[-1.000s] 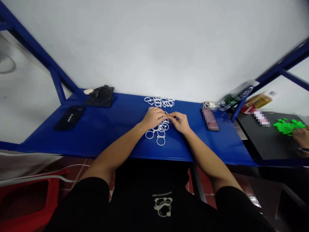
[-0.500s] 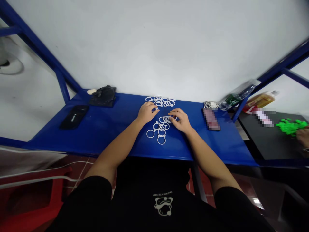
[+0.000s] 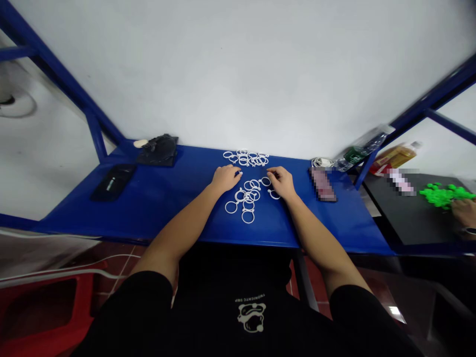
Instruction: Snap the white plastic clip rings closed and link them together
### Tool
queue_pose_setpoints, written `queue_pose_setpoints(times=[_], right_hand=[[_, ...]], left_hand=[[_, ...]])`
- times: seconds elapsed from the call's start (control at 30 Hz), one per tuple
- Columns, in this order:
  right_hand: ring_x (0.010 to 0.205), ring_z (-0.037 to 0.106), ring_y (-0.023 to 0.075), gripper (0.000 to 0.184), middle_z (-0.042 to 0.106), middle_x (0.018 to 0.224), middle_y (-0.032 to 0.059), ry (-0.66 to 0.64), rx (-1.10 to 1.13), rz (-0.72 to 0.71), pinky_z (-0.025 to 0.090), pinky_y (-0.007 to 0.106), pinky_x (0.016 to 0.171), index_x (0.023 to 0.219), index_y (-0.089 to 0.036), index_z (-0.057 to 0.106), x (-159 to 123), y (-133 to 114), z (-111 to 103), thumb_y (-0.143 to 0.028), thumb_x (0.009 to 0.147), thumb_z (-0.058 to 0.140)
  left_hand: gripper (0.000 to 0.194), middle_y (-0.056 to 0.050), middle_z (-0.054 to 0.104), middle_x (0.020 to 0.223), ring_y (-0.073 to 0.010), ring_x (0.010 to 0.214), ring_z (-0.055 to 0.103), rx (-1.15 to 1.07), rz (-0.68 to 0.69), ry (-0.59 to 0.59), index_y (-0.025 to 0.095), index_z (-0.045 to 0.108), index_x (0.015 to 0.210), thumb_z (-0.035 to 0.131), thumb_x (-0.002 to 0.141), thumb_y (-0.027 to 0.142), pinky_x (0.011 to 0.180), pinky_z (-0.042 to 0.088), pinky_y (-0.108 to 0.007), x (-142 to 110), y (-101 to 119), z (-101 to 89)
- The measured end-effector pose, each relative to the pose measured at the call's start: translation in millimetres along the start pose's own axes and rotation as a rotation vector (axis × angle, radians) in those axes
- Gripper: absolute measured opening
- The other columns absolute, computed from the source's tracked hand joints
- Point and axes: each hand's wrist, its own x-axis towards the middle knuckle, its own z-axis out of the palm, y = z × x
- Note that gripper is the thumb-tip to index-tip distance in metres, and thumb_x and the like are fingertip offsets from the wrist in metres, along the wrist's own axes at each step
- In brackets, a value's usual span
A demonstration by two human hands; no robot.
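Left hand (image 3: 225, 179): grip pinched on a white piece (image 3: 241, 173), mostly hidden. Right hand (image 3: 281, 182): cannot tell whether the grip holds anything; beside it, rings (image 3: 247, 198) overlap on the desk (image 3: 186, 198). Caution: interlinked rings may snag; low sweeps could scatter them.

A pale wall (image 3: 238, 74) backs the blue table (image 3: 178, 198).
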Motion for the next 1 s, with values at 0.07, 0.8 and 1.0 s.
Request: queue_pose_setpoints(times=[0.07, 0.8, 1.0], right_hand=[[0.078, 0.067, 0.0211, 0.027, 0.078, 0.099, 0.0069, -0.002, -0.003, 0.012, 0.059, 0.038, 0.08, 0.109, -0.023, 0.08, 0.5, 4.9, 2.3, -0.043, 0.102, 0.062], [0.086, 0.072, 0.0226, 0.031, 0.08, 0.095, 0.0077, -0.138, 0.062, -0.284, 0.059, 0.037, 0.082, 0.106, -0.025, 0.08, -11.5, -42.8, 2.0, -0.046, 0.111, 0.057], [0.084, 0.071, 0.0225, 0.027, 0.078, 0.095, 0.008, -0.064, 0.034, -0.328, 0.058, 0.037, 0.081, 0.105, -0.024, 0.075, -11.9, -44.3, 5.5, -0.039, 0.112, 0.054]], left_hand=[[0.027, -0.009, 0.078, 0.107, -0.0289, 0.101, 0.074, -0.003, 0.009, 0.003, 0.025, 0.083, 0.117, 0.063, 0.103, 0.037, 0.093, 0.053, -0.04, -0.6, 1.6, -1.6], [0.013, -0.005, 0.082, 0.102, -0.0151, 0.079, 0.073, -0.523, 0.348, 0.21, 0.022, 0.083, 0.101, 0.074, 0.102, 0.031, 0.073, 0.057, -0.029, -13.5, 40.7, 5.6], [0.008, -0.004, 0.081, 0.095, -0.0146, 0.078, 0.072, -0.565, 0.373, 0.273, 0.021, 0.08, 0.095, 0.077, 0.1, 0.026, 0.073, 0.058, -0.028, -11.8, 41.1, 6.0]])
